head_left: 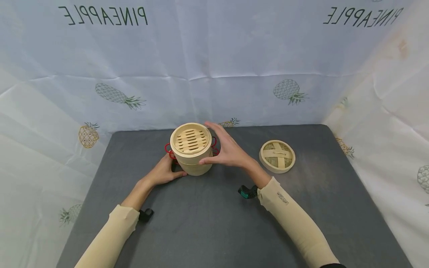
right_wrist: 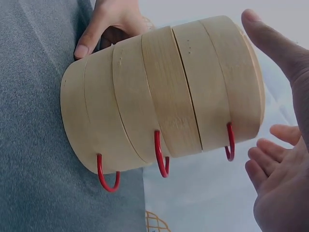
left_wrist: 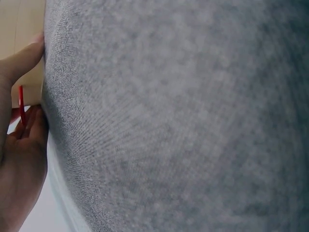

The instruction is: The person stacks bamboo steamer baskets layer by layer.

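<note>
Baskets (right_wrist: 159,96) of bamboo stand three high on the grey counter (head_left: 207,223), well back toward the printed cloth (head_left: 201,100), with our two grips on either side. Our left grip (head_left: 164,169) holds the foot of the stack, thumb against the lowest basket (right_wrist: 87,121) and fingers round behind. Our right grip (head_left: 229,150) is spread and grasps nothing; its thumb lies close to the top rim, though we cannot tell whether it touches, and its other fingers are apart from the wood. The top basket (head_left: 191,140) is uncovered, slats showing, and the lid (head_left: 277,156) lies well apart on the right.

We judge the joins between baskets to be the weak points. If our right grip closed unevenly, the push could slide the top basket off its seat or tip the stack, since our left grip steadies only the foot. The red handles (right_wrist: 158,150) stick out, so a finger could snag one and twist a basket askew. A dark line runs under the top basket; we cannot tell gap from shadow, but a loose fit there would make slipping likelier.
</note>
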The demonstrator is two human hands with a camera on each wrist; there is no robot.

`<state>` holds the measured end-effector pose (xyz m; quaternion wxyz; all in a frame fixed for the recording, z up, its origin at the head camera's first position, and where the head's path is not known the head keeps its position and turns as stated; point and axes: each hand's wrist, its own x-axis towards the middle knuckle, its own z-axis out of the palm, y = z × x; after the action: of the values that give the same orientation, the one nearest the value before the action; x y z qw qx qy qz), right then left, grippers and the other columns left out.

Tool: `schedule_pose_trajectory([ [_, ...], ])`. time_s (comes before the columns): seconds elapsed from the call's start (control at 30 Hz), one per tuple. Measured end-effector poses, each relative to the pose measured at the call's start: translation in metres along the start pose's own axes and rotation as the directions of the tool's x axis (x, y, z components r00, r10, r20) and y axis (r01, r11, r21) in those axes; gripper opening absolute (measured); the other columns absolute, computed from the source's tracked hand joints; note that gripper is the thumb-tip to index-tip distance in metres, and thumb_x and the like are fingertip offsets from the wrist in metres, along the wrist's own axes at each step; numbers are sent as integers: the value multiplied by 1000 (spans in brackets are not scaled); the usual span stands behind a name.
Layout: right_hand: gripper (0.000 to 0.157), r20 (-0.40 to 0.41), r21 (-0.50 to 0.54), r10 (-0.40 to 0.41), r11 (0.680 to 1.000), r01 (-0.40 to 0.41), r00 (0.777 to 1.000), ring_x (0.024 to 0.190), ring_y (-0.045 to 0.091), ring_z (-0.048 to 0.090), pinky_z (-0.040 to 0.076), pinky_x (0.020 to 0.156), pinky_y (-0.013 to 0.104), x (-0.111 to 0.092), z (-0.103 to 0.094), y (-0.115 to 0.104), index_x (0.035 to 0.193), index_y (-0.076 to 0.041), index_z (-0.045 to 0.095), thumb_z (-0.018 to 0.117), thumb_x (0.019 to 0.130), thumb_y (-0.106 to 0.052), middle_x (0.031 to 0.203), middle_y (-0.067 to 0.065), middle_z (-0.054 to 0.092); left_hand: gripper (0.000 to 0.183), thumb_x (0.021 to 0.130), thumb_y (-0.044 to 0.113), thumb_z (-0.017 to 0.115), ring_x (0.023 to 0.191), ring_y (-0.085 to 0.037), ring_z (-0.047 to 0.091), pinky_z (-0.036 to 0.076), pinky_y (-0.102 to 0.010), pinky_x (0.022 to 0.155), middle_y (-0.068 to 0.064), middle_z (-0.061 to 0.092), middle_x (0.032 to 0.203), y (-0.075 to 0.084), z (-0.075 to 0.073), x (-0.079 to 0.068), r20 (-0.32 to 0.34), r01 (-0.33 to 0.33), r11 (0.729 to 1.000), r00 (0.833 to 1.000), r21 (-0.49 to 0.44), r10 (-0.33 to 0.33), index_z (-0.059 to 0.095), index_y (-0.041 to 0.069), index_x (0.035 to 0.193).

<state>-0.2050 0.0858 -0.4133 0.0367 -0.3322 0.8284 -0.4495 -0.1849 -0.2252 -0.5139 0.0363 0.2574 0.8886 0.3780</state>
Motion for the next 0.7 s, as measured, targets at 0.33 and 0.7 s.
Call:
schedule_pose_trajectory([
  [0.33, 120, -37, -33, 4, 999, -6, 999, 170, 31, 23, 29, 131, 69, -15, -11, 0, 173, -24, 27, 98, 79, -45, 181, 7, 25, 82, 85, 15, 94, 121, -33, 70, 61, -52, 102, -18, 60, 144, 1, 0, 1, 3, -2, 1000, 1000, -5, 2, 50, 5, 154],
  [0.7, 109, -66, -58, -43, 998, 39, 997, 168, 29, 26, 30, 131, 67, -28, -21, 5, 171, -24, 30, 95, 85, -34, 179, 5, 28, 78, 84, 15, 95, 120, -32, 70, 61, -52, 101, -18, 64, 141, -1, 1, -1, -11, -7, 1000, 1000, 14, 7, 54, 3, 149],
])
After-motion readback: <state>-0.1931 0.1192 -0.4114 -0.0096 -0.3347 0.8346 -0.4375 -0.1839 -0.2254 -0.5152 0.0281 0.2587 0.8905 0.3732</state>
